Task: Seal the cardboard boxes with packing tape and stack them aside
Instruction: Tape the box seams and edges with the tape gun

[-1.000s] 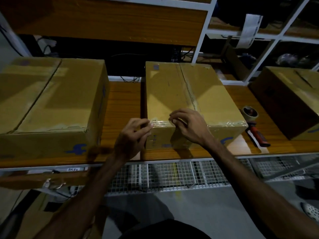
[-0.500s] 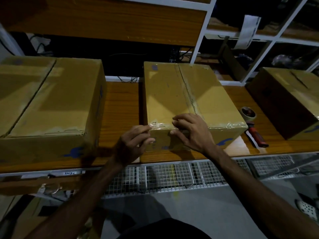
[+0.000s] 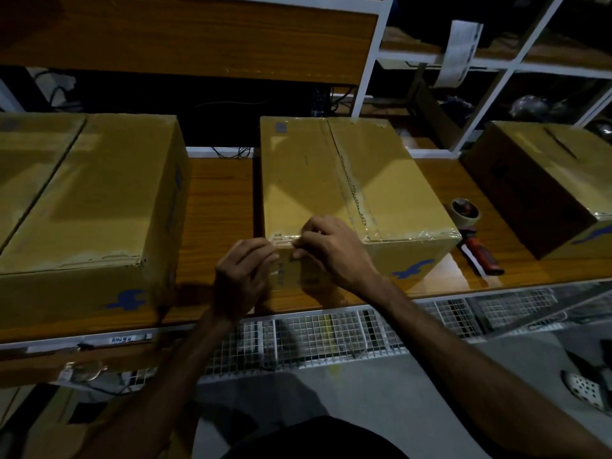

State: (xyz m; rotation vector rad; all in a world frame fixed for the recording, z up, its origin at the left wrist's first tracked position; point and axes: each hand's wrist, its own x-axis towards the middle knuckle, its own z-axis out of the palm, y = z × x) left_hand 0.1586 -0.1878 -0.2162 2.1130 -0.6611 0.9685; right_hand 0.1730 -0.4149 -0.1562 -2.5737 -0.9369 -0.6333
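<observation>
Cardboard: brown middle box (image 3: 347,193), stiff, probably light; lift by bottom edges.
Tape: clear strip (image 3: 407,235), slippery, thin.
Grip: left hand (image 3: 243,276) and right hand (image 3: 334,251) pinch tape at box's near edge.

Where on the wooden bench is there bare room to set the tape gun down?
Widest bare strip lies between the left box and middle box. A narrower patch lies right of the middle box, crowded by the tape dispenser and right box. Both hands occupy the front edge.
</observation>
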